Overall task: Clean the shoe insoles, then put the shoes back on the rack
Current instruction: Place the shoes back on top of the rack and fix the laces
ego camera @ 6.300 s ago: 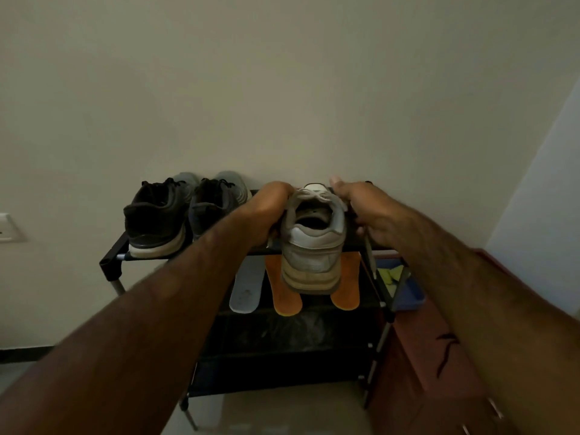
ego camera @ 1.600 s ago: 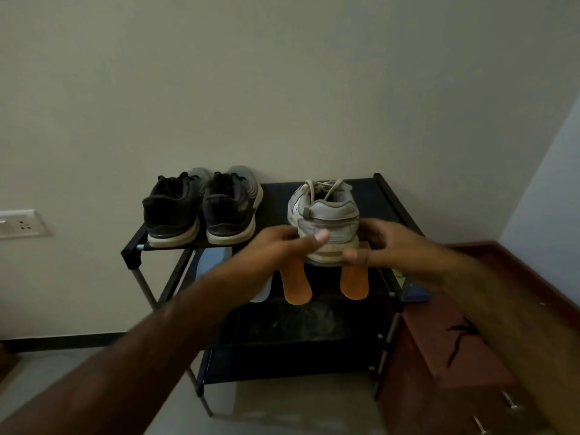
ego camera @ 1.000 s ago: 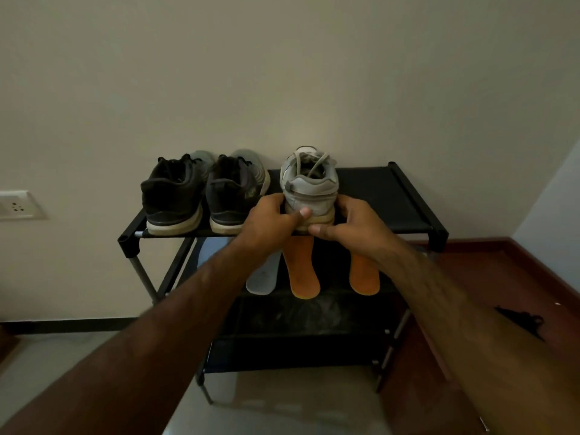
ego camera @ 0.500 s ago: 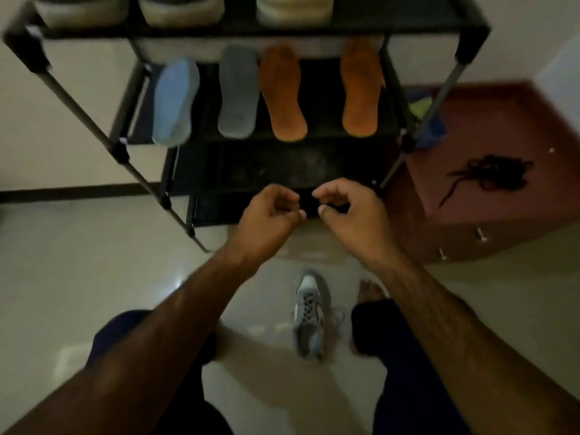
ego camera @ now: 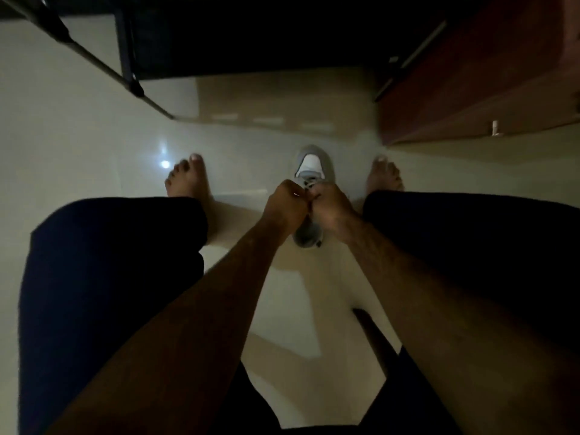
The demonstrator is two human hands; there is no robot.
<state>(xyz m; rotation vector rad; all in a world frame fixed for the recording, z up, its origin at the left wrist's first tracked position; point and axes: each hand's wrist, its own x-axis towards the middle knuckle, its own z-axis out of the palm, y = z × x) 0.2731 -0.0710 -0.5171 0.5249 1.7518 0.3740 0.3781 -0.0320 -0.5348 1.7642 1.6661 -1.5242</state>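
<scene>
A grey and white shoe (ego camera: 311,163) lies on the pale floor between my two bare feet, toe pointing away from me. My left hand (ego camera: 285,206) and my right hand (ego camera: 330,208) meet over its middle. Their fingers are curled into its lace area and opening, covering most of the upper. Only the toe and a bit of the heel show. The black shoe rack (ego camera: 251,32) fills the top of the view; its upper shelves, the other shoes and the insoles are out of frame.
A slanted rack leg (ego camera: 94,62) crosses the top left. A reddish-brown wooden cabinet (ego camera: 470,76) stands at the top right, close to my right foot (ego camera: 385,175). My left foot (ego camera: 187,177) and my dark-clad knees flank the shoe.
The view has tipped down from the rack to the floor. Both hands have dropped from in front of the lower shelf onto the grey shoe and closed on it.
</scene>
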